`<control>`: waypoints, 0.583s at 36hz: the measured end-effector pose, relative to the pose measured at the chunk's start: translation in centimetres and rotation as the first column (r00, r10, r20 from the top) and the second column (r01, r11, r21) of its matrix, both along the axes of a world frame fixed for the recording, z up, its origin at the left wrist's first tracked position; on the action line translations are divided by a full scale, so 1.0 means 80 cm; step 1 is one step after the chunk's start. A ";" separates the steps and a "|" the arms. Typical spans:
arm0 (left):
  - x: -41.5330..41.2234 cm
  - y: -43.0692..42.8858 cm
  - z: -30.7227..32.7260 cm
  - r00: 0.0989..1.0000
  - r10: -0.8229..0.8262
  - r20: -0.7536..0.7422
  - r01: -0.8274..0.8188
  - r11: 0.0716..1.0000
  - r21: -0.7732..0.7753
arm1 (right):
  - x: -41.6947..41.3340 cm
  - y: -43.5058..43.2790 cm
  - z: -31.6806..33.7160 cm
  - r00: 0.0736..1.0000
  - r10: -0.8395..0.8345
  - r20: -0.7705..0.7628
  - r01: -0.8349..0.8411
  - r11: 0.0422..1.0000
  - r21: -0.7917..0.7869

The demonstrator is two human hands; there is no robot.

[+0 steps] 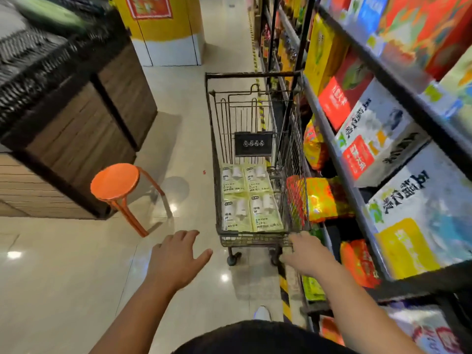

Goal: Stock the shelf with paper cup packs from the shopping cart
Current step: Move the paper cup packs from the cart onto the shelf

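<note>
We reach toward the shopping cart (255,154); four paper cup packs (251,198) lie flat on its floor. Left hand (176,256) and right hand (304,254) empty, fingers spread. Next, likely: grasp one pack, lift to the shelf (339,159).

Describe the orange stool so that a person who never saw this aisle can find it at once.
Start at the black wire shopping cart beside the shelves. Look across the shiny floor to its left: the round orange plastic stool stands at the corner of the dark wooden display counter. Nothing else on that side is orange or round.
</note>
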State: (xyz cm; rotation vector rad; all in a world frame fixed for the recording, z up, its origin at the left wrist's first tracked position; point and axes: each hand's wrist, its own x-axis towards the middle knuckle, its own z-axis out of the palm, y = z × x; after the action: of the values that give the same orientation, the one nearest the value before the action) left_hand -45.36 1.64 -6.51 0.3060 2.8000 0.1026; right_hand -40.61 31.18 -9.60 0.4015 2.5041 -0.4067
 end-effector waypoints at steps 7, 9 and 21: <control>-0.049 0.051 -0.020 0.997 0.041 0.065 -0.041 0.999 -0.004 | -0.084 0.038 -0.014 0.996 0.045 0.071 -0.045 0.999 0.003; -0.067 0.060 -0.025 0.996 0.047 0.072 -0.047 0.999 -0.006 | -0.100 0.044 -0.021 0.995 0.059 0.083 -0.058 0.998 -0.013; -0.214 0.118 -0.076 0.990 -0.088 0.109 0.096 0.993 -0.069 | -0.197 0.078 -0.049 0.988 -0.005 0.156 0.009 1.000 -0.029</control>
State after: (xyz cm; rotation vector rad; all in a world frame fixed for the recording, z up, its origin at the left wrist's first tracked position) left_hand -62.50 11.05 -12.59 0.3997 2.6730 -0.0065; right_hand -56.33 37.41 -13.49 0.4142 2.3429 -0.3988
